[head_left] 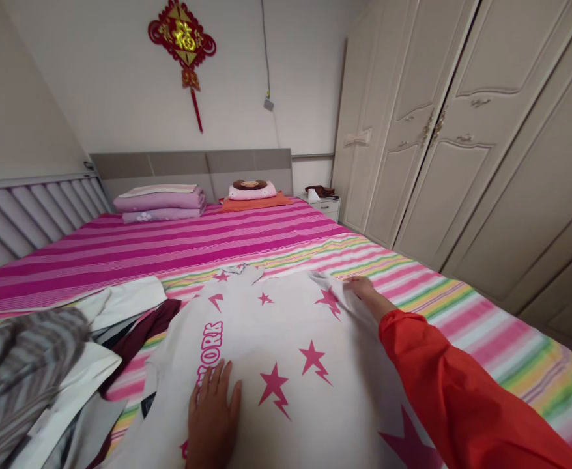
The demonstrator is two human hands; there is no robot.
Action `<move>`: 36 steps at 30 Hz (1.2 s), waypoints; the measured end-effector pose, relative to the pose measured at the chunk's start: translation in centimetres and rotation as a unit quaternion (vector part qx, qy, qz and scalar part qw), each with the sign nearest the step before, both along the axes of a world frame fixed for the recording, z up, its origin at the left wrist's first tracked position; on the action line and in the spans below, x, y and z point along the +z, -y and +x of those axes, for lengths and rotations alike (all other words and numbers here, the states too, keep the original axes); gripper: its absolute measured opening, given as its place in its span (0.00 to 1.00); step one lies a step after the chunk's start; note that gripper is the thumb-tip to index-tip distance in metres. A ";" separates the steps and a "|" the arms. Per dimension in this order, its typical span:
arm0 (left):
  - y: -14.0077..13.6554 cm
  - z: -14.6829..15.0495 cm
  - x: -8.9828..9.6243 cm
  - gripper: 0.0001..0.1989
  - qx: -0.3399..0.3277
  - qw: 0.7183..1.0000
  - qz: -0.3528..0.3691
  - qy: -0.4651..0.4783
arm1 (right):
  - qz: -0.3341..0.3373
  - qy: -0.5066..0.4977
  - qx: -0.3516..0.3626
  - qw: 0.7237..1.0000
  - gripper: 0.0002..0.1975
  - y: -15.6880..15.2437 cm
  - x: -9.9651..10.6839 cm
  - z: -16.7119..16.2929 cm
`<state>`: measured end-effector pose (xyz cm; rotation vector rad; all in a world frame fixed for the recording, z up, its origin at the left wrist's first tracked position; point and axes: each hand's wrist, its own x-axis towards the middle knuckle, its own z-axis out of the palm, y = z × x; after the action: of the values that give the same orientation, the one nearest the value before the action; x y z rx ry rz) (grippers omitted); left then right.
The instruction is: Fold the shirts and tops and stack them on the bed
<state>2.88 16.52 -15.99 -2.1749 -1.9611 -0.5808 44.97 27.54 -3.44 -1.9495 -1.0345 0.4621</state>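
A white shirt [281, 326] with pink stars, lightning bolts and pink lettering lies spread over the bed in front of me. On its left part, over the lettering, my left hand [215, 413] rests flat with the fingers a little apart. My right hand [361, 286], below a red sleeve, is at the far right edge of the shirt, its fingers closed on the fabric there. The shirt's near end runs out of view at the bottom.
A heap of clothes [27, 365] lies on the left of the striped bed [247, 238]. Folded purple bedding [161, 203] and a pink pillow [251, 190] are by the headboard [178, 164]. A nightstand [326, 207] and a tall wardrobe [413, 117] stand to the right.
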 end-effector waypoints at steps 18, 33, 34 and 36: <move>0.1 -0.2 0.1 0.25 0.001 1.000 -0.012 -0.001 | -0.038 0.289 0.359 0.887 0.25 0.7 -6.8 -13.0; 0.0 0.0 0.5 0.26 0.004 1.000 -0.009 -0.022 | -0.006 0.288 0.356 0.889 0.25 4.2 -6.1 -16.9; 0.0 0.1 0.5 0.26 0.005 1.000 -0.011 -0.022 | -0.003 0.289 0.379 0.879 0.26 5.3 -6.8 -17.8; 0.1 0.1 0.7 0.25 0.006 1.000 -0.014 -0.023 | -0.025 0.291 0.373 0.881 0.25 6.9 -7.7 -17.0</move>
<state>3.00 16.47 -15.31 -2.1718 -1.9692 -0.4990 28.01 20.66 -11.10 -1.6991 -2.2077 0.3011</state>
